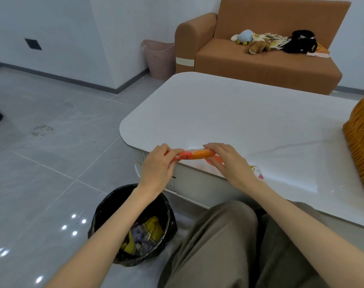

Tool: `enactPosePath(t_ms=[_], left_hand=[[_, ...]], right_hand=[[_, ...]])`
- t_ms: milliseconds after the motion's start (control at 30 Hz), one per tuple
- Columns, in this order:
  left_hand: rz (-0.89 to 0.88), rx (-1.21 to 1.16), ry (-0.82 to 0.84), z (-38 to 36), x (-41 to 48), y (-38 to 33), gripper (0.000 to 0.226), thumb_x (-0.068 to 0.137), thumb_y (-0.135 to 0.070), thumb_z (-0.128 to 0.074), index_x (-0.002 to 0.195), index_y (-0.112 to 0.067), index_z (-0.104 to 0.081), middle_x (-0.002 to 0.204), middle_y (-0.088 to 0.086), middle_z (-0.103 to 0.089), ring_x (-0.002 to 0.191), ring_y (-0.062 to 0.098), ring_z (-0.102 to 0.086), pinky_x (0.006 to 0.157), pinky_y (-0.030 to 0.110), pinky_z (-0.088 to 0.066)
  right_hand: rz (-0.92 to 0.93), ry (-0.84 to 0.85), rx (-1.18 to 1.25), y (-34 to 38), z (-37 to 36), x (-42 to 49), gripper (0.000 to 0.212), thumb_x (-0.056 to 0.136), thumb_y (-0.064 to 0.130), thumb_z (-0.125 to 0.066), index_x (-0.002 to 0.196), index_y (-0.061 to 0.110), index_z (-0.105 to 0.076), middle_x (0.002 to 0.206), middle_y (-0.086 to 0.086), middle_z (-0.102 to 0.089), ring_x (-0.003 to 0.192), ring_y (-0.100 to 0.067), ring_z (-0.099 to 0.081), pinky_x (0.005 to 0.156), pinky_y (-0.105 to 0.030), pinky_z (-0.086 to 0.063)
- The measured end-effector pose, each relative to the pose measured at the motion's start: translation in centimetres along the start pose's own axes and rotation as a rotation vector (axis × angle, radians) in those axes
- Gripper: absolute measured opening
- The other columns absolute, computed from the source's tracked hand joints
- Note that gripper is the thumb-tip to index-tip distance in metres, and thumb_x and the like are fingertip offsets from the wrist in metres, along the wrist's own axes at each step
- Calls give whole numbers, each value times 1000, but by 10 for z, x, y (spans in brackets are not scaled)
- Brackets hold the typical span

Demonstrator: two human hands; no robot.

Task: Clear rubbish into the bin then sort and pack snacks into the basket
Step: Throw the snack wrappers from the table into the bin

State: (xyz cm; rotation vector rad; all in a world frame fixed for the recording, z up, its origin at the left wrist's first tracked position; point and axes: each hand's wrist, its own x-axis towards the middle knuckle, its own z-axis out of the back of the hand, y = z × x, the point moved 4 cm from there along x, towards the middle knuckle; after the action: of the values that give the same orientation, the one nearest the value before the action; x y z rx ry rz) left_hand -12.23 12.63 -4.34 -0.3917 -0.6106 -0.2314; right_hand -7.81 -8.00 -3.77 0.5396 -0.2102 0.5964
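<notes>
Wrapped sausage (197, 154) lies crosswise over the desk (239, 113) edge — left hand (156, 163) and right hand (228, 161) each grip an end, fingers (213, 146) curled round it. Bin (98, 217) sits below the left hand — basket (361, 142) far right.

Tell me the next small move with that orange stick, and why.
Probably let go with the left hand and carry the orange stick in the right hand toward the woven basket. It looks full and wrapped, so a snack rather than rubbish; both hands grip its ends at the table edge.
</notes>
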Motion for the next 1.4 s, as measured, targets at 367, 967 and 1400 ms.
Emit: enactPosePath(t_ms=[367,967,1400], left_hand=[[383,41,-37,98,-77,79,20,90,-27,-65,110,-28,-68,88,-6,-55,84,14,-50,68,29,-42],[555,-15,318,70,-164,125,35,90,-32,-61,125,-33,-58,107,-7,-55,102,15,-52,85,31,-46],[643,237,531,15,-173,95,142,49,-95,-47,151,-18,13,160,10,5,147,32,10,107,65,19]], right_hand=[[-78,331,464,111,-72,39,42,104,14,-36,144,23,-41,132,2,-56,117,-12,-53,92,-13,-35],[-204,468,213,137,-165,18,25,77,5,-64,57,17,-53,59,-1,-61,60,-19,-62,59,-31,-53],[-878,674,1032,116,-203,-1,9,95,-1,-51,96,-2,-61,94,-22,-70,80,-24,-72,68,-29,-60]])
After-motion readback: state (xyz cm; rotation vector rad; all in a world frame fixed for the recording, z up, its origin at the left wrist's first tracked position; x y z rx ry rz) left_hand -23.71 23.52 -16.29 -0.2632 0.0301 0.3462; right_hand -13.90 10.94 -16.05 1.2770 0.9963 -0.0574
